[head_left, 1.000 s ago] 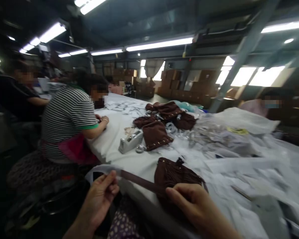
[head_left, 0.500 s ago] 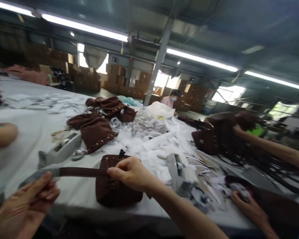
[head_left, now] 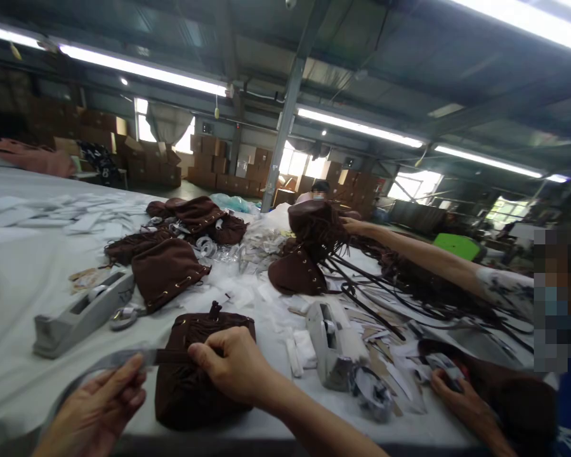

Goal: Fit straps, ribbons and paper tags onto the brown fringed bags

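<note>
A brown bag strap (head_left: 169,357) runs between my two hands, in front of a brown drawstring bag (head_left: 185,400) that stands at the table's near edge. My right hand (head_left: 235,368) is closed in a pinch on the strap, over the bag's front. Farther left, my left hand (head_left: 102,403) grips the strap between thumb and fingers where greyish see-through plastic film (head_left: 99,363) wraps it. The wrapped part curves down behind my left hand. A dark cord end (head_left: 215,310) sticks up from the bag's gathered top.
Grey tape dispensers stand left (head_left: 83,311) and right (head_left: 335,349), with a tape roll (head_left: 371,393) beside the right one. More brown bags (head_left: 169,270) and white paper pieces (head_left: 66,212) lie on the table. At right, a co-worker's arm (head_left: 419,251) reaches across with brown bags (head_left: 309,254).
The view has swung right. My hands have come closer together, with less bare strap showing between them. The co-worker's brown bags have moved left over the table.
</note>
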A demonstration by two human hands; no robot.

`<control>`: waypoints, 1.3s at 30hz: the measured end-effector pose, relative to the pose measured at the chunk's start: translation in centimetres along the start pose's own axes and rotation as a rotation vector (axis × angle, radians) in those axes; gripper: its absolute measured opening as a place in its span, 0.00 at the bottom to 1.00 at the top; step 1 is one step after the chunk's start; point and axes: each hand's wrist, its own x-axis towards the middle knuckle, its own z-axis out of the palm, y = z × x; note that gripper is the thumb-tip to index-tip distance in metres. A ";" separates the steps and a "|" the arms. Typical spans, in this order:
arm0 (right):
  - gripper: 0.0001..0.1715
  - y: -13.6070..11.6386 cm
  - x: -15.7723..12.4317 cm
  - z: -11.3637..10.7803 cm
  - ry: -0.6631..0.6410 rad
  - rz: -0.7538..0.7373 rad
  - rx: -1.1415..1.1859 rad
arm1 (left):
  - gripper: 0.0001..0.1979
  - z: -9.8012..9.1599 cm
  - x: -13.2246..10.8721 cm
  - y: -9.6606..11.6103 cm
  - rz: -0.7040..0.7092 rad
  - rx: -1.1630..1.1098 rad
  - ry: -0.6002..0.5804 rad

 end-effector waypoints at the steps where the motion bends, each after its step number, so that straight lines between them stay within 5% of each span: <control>1: 0.27 0.0 0.2 0.5 -0.003 -0.018 0.001 | 0.12 1.1 -0.9 -0.8 -0.057 -0.005 -0.053; 4: 0.28 0.7 0.4 1.6 -0.026 -0.055 0.004 | 0.11 3.3 -2.3 -2.2 -0.143 -0.017 -0.132; 10: 0.32 4.5 0.5 0.0 0.101 0.033 -0.052 | 0.07 2.1 -0.4 0.8 0.050 -0.028 0.021; 13: 0.34 4.4 2.4 0.5 0.177 0.055 -0.064 | 0.10 4.1 -0.4 0.2 0.026 -0.025 -0.109; 17: 0.34 3.9 5.3 1.9 0.119 -0.055 0.027 | 0.15 7.6 0.5 -0.3 -0.020 -0.003 -0.253; 22: 0.34 8.3 7.4 0.9 0.219 -0.009 0.092 | 0.14 8.6 5.1 5.1 0.296 0.136 -0.249; 26: 0.34 11.2 9.1 -0.6 0.407 0.060 0.173 | 0.14 10.1 9.8 7.6 0.335 0.281 -0.226; 30: 0.33 11.5 12.1 -2.1 0.437 0.092 0.312 | 0.15 13.5 12.9 5.8 0.257 0.292 -0.260; 34: 0.33 11.1 14.7 -3.3 0.421 0.098 0.422 | 0.17 17.1 13.3 3.1 0.152 0.363 -0.368; 39: 0.32 13.6 13.6 -2.5 0.340 0.085 0.487 | 0.17 18.8 14.9 3.7 0.224 0.405 -0.403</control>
